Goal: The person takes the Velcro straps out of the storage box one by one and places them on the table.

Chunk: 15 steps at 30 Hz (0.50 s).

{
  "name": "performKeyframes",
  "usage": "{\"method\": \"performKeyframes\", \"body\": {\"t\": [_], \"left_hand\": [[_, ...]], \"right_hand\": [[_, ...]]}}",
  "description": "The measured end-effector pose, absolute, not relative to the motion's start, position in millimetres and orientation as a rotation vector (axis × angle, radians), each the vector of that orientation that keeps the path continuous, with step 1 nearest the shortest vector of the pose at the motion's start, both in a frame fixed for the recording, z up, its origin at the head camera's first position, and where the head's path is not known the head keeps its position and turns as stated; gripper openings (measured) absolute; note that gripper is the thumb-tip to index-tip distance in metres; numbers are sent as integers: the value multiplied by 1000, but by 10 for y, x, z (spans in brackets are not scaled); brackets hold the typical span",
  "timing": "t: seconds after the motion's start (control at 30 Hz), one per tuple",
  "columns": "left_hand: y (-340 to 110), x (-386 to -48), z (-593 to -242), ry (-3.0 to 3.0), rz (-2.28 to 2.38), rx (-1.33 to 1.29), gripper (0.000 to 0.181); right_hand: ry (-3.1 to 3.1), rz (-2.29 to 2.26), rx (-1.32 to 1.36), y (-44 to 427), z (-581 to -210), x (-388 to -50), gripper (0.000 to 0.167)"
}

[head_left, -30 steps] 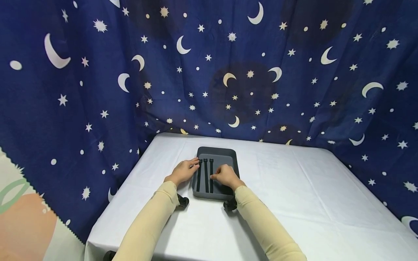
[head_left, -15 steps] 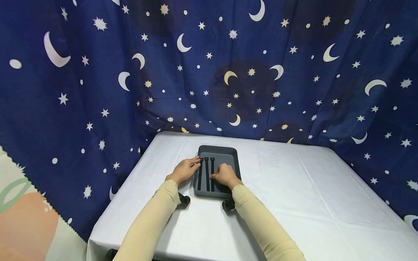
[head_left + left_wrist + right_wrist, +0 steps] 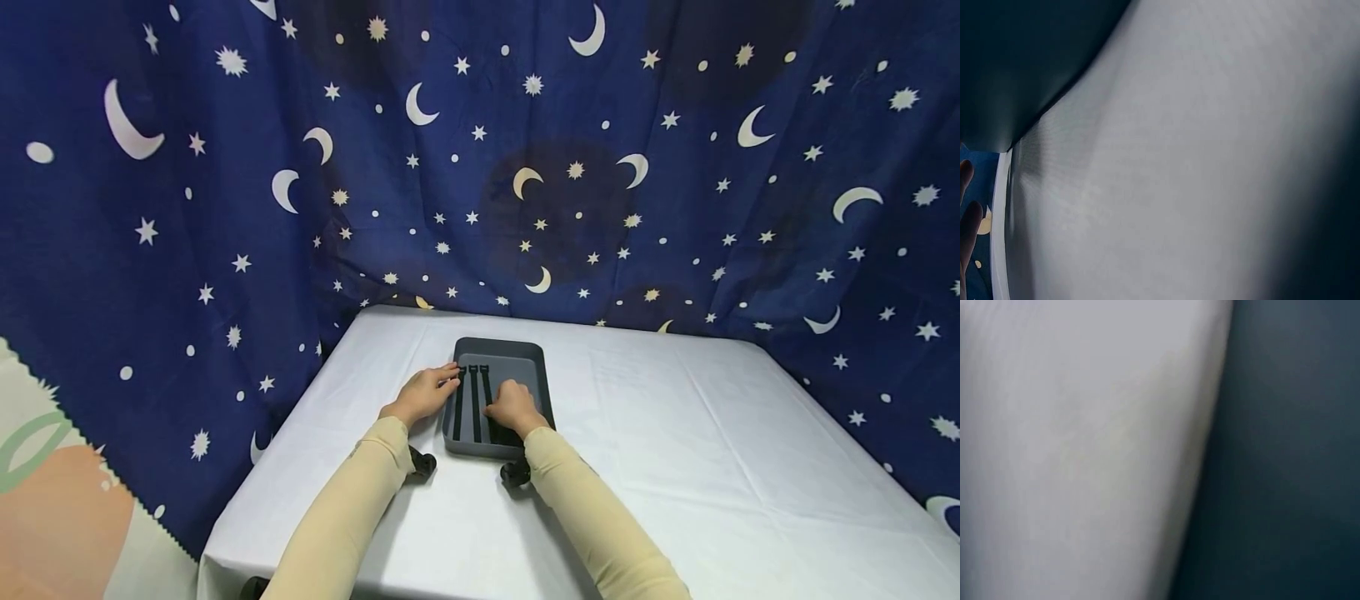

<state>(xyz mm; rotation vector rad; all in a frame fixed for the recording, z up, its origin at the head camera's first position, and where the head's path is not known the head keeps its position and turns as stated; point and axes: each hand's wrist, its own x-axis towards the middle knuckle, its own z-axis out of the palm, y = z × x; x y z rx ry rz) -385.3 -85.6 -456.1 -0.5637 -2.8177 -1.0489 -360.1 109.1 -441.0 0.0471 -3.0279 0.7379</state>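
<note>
In the head view a dark grey tray (image 3: 501,344) holds three slim black cable straps with slotted heads, lying side by side lengthwise. My right hand (image 3: 514,407), inside the tray, pinches the rightmost strap (image 3: 487,386) around its middle; that strap slants and its lower part is partly covered. The middle strap (image 3: 476,408) and the left strap (image 3: 459,412) lie nearly parallel. My left hand (image 3: 422,392) rests at the tray's left rim, its fingers extended over the edge by the left strap's head. In the left wrist view only some fingers (image 3: 969,231) show.
A white cloth (image 3: 675,433) covers the table around the tray. Behind it hangs a blue curtain (image 3: 465,183) with moons and stars. Both wrists carry small black devices close to the tray's front. The dark tray wall (image 3: 1291,450) fills the right wrist view's right side.
My right hand and wrist have shifted slightly left. The rightmost strap has turned from straight to slanted, its head now closer to the middle strap. My left hand has stayed in place.
</note>
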Motion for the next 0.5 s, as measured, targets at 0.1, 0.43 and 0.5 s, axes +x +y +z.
{"method": "performKeyframes", "body": {"t": [0.1,0.43,0.5], "left_hand": [[-858,-3853,-4573,-2824,-1050,-565,43],[-861,-3868,-4574,-2796,-1050,-587,43],[-859,-3874,-4578,-2801,-1048,-587,43]], "right_hand": [[-3047,745,0,1070,-4399,-3570,21],[-3051,775,-72,1035,-4374,-3566,11],[-3046,781,-87,1035,-4375,-3565,14]]}}
